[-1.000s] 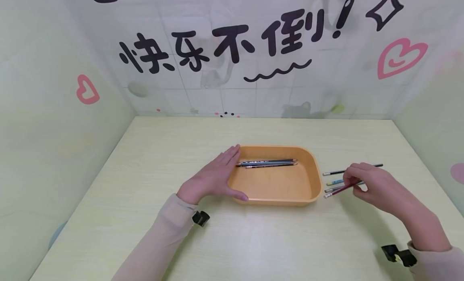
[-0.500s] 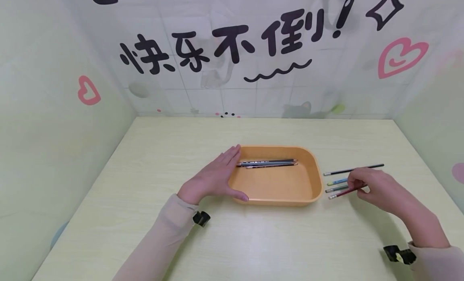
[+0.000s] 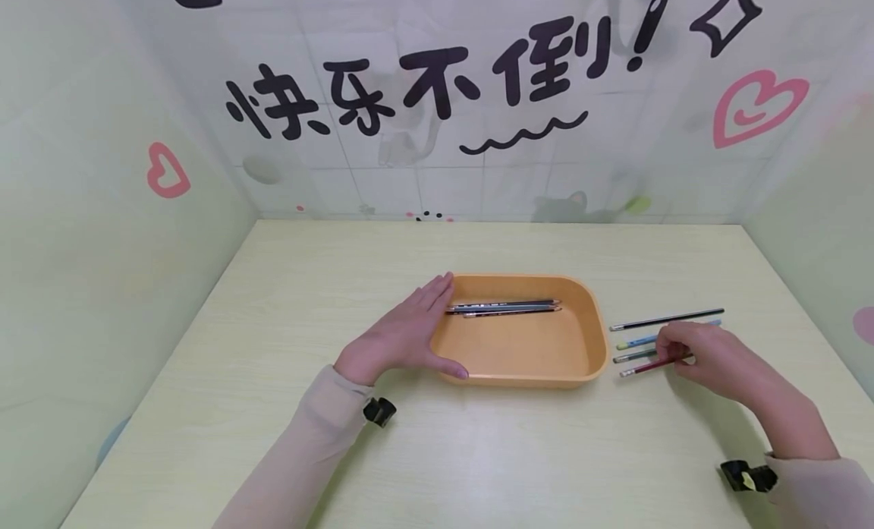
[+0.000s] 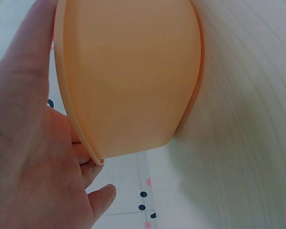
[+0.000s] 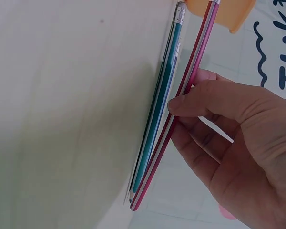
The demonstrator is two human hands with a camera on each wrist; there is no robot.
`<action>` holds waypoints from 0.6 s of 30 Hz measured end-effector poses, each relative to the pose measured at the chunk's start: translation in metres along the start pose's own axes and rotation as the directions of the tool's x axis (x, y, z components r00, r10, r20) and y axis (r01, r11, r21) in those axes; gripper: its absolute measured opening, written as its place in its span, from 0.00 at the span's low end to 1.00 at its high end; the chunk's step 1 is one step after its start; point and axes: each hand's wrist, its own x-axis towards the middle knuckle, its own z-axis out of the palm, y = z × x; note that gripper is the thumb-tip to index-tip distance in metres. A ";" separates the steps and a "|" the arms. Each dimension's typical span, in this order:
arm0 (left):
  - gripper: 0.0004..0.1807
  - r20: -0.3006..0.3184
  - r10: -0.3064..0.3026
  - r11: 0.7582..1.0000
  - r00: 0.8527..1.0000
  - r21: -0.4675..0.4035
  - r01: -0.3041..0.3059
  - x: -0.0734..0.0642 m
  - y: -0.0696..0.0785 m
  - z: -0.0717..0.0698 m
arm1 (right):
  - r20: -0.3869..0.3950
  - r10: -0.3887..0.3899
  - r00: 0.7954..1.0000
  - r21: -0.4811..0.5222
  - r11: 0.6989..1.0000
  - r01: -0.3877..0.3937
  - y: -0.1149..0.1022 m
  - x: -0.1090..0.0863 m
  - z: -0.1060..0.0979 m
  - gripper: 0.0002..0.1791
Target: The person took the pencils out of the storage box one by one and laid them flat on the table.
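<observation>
My left hand (image 3: pixel 399 335) rests against the left end of an orange tray (image 3: pixel 526 351), fingers straight along the rim and thumb over its front edge. Several dark pencils (image 3: pixel 505 307) lie side by side inside, towards the back. To the right of the tray, my right hand (image 3: pixel 713 366) pinches a red pencil (image 5: pixel 194 59) between thumb and fingers. Close beside it lies a green pencil (image 5: pixel 163 98), which shows teal in the right wrist view. A blue pencil (image 3: pixel 638 341) and a black pencil (image 3: pixel 672 318) lie behind, the blue one partly hidden by the hand.
The pale wooden table (image 3: pixel 492 453) carries the tray and the loose pencils. A patterned white backdrop (image 3: pixel 382 187) rises at the table's back edge, with side walls (image 3: pixel 123 271) left and right. A small black device (image 3: pixel 379 412) sits at the left wrist.
My right hand has lowered and shifted slightly right with the red pencil, uncovering more of the black and blue pencils. My left hand and the tray stay put.
</observation>
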 end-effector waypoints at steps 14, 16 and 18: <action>0.75 0.002 -0.003 1.000 1.000 -0.006 0.003 0.000 0.000 0.000 | 0.038 0.029 0.999 0.005 1.000 -0.029 0.008 0.001 0.006 0.23; 0.75 0.004 -0.003 1.000 1.000 -0.007 0.003 0.000 0.000 -0.001 | 0.048 0.034 0.998 0.003 0.999 -0.035 0.008 0.001 0.006 0.23; 0.75 0.005 -0.002 1.000 1.000 -0.003 0.002 -0.001 0.000 -0.001 | 0.061 0.043 0.997 0.003 0.999 -0.043 0.008 0.002 0.006 0.22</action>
